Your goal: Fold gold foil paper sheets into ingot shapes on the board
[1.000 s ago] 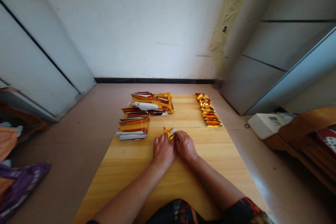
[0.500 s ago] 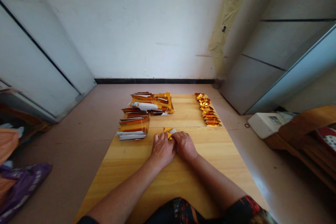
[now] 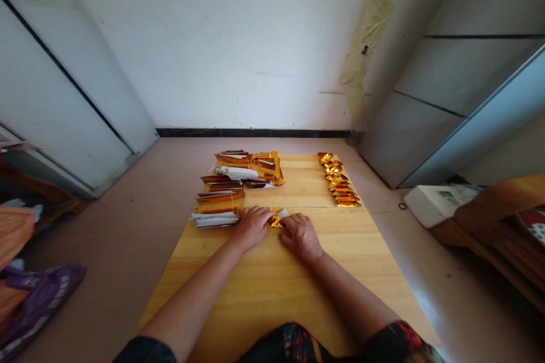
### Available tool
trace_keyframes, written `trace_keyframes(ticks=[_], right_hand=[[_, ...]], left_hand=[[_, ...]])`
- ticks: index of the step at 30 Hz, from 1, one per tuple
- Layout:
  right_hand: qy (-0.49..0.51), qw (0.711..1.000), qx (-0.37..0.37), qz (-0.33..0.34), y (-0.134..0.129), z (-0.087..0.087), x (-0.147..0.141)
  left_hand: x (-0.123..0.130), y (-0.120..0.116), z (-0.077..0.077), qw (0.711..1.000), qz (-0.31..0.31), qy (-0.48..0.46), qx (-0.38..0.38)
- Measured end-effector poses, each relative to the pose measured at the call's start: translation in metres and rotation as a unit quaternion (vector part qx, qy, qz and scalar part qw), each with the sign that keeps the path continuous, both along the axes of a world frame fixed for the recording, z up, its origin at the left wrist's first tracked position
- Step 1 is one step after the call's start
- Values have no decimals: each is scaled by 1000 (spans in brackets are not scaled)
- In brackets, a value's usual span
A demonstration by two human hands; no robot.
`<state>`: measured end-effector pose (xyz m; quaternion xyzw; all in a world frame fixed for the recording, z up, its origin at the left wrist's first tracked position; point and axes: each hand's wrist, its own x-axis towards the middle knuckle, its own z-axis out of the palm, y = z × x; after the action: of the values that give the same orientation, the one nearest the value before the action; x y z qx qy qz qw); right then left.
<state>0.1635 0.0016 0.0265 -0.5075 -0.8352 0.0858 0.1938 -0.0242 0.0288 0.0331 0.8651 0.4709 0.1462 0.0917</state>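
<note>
Between my hands, a small folded gold foil piece with a whitish part (image 3: 276,220) lies on the wooden table (image 3: 264,295). My left hand (image 3: 254,226) is closed on its left end with the fingertips. On the other side, my right hand (image 3: 300,233) has its curled fingers pressed on the right end. Bundles of flat gold and white sheets (image 3: 219,202) stand left of my left hand, with another bundle (image 3: 251,168) behind them. A row of folded gold foil pieces (image 3: 340,184) runs along the table's far right edge.
A white box (image 3: 432,204) sits at the right by a wooden chair (image 3: 494,210). Grey cabinets (image 3: 434,96) stand at the right. A purple bag (image 3: 46,300) lies on the floor at the left.
My left hand has moved left, away from my right hand, and more of the foil piece shows between them. My right hand has shifted slightly.
</note>
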Motion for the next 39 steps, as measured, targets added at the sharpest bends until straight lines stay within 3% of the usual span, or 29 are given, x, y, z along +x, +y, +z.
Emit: trace_keyframes(ticks=[4, 17, 25, 30, 39], right_hand=[[-18, 999, 40, 25, 3, -1, 3], [-79, 993, 81, 38, 14, 3, 19], [-92, 994, 50, 38, 17, 9, 19], [-126, 991, 48, 18, 21, 10, 10], [-131, 987, 78, 51, 26, 11, 8]], left_hand=[[6, 1, -7, 1000, -1, -4, 15], [12, -4, -3, 998, -34, -7, 46], [0, 15, -13, 993, -73, -94, -15], [3, 16, -13, 995, -67, -70, 15], [4, 11, -8, 996, -58, -30, 54]])
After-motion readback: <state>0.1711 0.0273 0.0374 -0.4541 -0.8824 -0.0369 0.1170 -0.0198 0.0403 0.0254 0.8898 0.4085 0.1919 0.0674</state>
